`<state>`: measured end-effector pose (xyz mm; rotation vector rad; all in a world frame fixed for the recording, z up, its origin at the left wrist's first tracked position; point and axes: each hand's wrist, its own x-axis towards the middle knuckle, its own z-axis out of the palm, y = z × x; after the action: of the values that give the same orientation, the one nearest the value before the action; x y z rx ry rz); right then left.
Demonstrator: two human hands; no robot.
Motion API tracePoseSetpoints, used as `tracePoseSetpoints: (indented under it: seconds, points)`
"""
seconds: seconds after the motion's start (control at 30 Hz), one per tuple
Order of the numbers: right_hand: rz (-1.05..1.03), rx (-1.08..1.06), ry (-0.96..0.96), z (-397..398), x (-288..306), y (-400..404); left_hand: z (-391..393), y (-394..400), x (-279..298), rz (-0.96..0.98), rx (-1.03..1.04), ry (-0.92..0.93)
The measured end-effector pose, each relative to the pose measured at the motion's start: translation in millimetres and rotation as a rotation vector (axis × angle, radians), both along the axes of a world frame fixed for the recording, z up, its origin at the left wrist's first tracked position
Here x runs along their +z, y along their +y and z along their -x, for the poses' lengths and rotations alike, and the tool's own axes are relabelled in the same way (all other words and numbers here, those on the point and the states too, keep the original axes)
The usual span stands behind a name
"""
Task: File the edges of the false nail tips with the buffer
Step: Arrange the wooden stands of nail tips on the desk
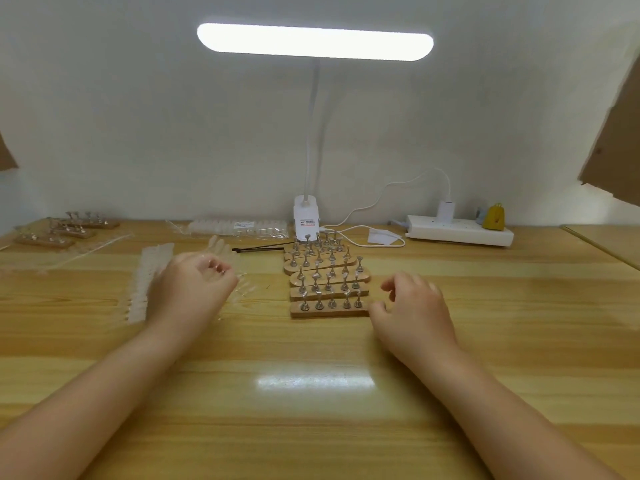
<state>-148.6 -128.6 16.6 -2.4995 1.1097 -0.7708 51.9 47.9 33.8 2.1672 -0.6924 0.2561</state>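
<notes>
With the left hand [194,289] loosely curled over the nail tips [145,285] and the right hand [412,306] empty, best find the buffer first.

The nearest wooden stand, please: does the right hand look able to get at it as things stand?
Probably yes. The right hand hovers just beside the right end of the nearest stand, fingers loosely curled and holding nothing, and only bare table lies between them. The left hand is well off to the other side.

Two bare forearms run up from the lower corners — no sleeves, watch or rings show on the left hand [192,289] or right hand [414,308].
</notes>
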Motion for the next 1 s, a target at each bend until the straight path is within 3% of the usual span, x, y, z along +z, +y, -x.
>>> tracePoseSetpoints:
  seconds: [0.1,0.23,0.4,0.63,0.8,1.0]
  points:
    - [-0.074,-0.015,0.048,-2,-4,-1,26,-10,-5,0.15,-0.279,0.224]
    - [-0.049,0.01,0.028,-2,-5,1,49,-22,-23,-0.045,-0.446,0.262]
    - [-0.102,0.14,-0.117,0,-7,3,54,-22,-29,0.028,-0.479,0.311]
    - [-0.068,0.179,-0.449,4,-1,0,55,-17,-23,0.379,-0.498,0.244]
    - [-0.149,0.189,-0.366,2,-6,-4,50,-18,-29,0.296,-0.462,0.265]
    - [-0.097,0.246,-0.189,0,-7,-5,45,-19,-32,0.235,-0.473,0.304]
